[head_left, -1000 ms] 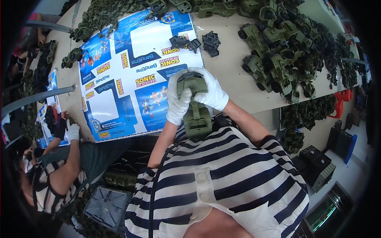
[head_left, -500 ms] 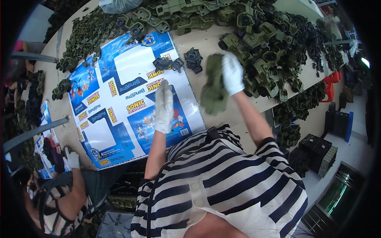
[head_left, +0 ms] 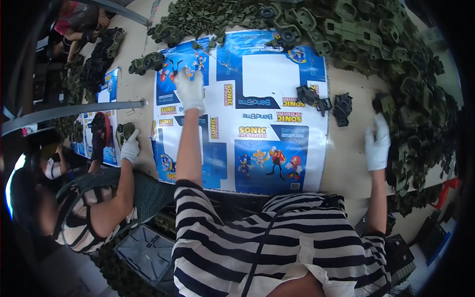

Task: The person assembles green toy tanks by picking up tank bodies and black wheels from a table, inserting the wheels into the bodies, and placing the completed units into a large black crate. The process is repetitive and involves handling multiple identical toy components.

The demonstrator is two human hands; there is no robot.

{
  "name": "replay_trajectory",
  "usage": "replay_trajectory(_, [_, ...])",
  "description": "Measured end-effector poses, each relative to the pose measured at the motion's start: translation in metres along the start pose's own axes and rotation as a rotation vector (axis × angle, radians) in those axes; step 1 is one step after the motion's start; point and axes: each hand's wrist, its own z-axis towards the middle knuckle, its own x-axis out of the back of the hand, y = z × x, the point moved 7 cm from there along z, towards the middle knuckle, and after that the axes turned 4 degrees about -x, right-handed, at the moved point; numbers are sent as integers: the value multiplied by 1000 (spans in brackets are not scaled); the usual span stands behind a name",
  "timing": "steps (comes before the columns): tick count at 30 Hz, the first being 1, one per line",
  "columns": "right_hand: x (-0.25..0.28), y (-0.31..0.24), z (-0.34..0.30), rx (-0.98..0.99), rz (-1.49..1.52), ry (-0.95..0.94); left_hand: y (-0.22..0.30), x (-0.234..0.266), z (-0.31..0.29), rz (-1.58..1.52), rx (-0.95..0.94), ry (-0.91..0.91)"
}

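My left hand (head_left: 190, 91), in a white glove, reaches over the far left of a blue and white printed sheet (head_left: 272, 74). Its fingers look apart, slightly blurred, with nothing visible in them. To the right of the sheet is my right hand (head_left: 377, 146), also gloved. Its fingers point away from me, the thumb stands off, and it holds nothing. Close by its fingertips lies an olive-green toy vehicle (head_left: 384, 105) at the edge of a pile. A black plastic part (head_left: 312, 100) rests on the sheet's right side, and another black part (head_left: 342, 110) lies just off it.
Olive-green toy vehicles (head_left: 420, 143) are heaped on the right and far side. Small green parts (head_left: 213, 17) spread along the back. A green vehicle (head_left: 147, 63) sits left of the sheet. A metal bar (head_left: 99, 109) juts in from the left, near a co-worker's gloved hand (head_left: 130, 148).
My right hand has let go of the green toy vehicle it held and moved right. My left hand has reached forward and left across the sheet. The view has turned left.
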Motion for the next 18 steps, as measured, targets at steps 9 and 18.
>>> replay_trajectory(9, [-123, -8, -81, -126, -286, -83, -17, 7, 207, 510, 53, -73])
replay_trajectory(18, [-124, -9, -82, -50, -356, -68, -165, -26, 247, 255, 408, -344])
